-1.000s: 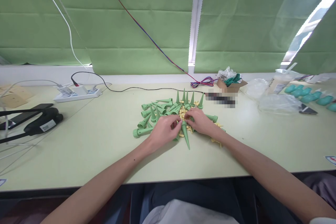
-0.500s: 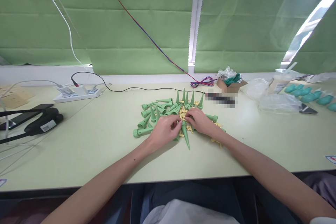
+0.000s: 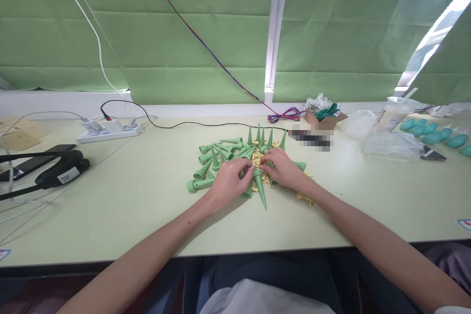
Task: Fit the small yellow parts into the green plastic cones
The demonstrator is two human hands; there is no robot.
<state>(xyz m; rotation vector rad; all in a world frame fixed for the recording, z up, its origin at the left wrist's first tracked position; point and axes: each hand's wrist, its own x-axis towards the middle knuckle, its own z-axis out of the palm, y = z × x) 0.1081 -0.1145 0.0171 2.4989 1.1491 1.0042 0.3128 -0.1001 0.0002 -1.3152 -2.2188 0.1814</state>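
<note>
A pile of green plastic cone spikes [image 3: 217, 157] lies on the pale green table [image 3: 128, 206], mixed with small yellow pieces [image 3: 257, 157]. My left hand [image 3: 230, 182] and my right hand [image 3: 283, 169] meet over the near side of the pile, fingers curled. Between them, one green cone [image 3: 260, 189] points toward me; my left fingers pinch its wide end. My right fingertips close over the yellow pieces by that cone, and what they hold is too small to name.
A white power strip [image 3: 108, 131] with cables sits at the back left, a black device [image 3: 61, 169] with a strap at the far left. At the back right are a small cardboard box [image 3: 324, 117], clear plastic bags [image 3: 390, 143] and teal parts [image 3: 430, 133].
Both hands stay at the same spot over the pile; only the fingers shift slightly around the cone's wide end.
</note>
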